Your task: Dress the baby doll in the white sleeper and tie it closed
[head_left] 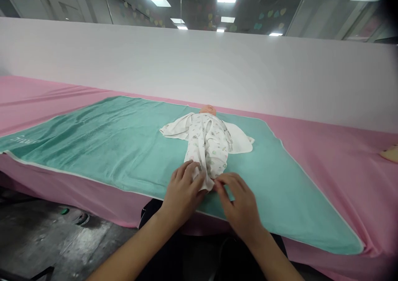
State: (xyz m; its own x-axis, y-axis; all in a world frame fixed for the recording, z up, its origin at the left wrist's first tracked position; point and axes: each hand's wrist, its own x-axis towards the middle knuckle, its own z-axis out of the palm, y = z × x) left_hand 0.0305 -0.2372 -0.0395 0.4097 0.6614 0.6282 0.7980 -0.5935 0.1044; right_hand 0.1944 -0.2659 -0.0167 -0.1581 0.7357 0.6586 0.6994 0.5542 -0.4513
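Note:
A baby doll (208, 110) lies on its back, head away from me. It wears a white printed baby garment (217, 148) whose sleeves spread out to both sides. My left hand (185, 190) is at the garment's lower end, fingers closed on the white cloth near the doll's left-side leg in view. Beside it, my right hand (239, 200) pinches at the bottom edge, close to the doll's foot; fingertips partly hide what they hold. Under the doll is a green towel (130, 140) with a white border.
Pink cloth (329, 156) covers the table beneath the towel. Behind it stands a white wall (186, 65) with a mirror or glass (202, 7) above. A tan object (390, 153) sits at the right edge. Grey floor (71, 239) shows at lower left.

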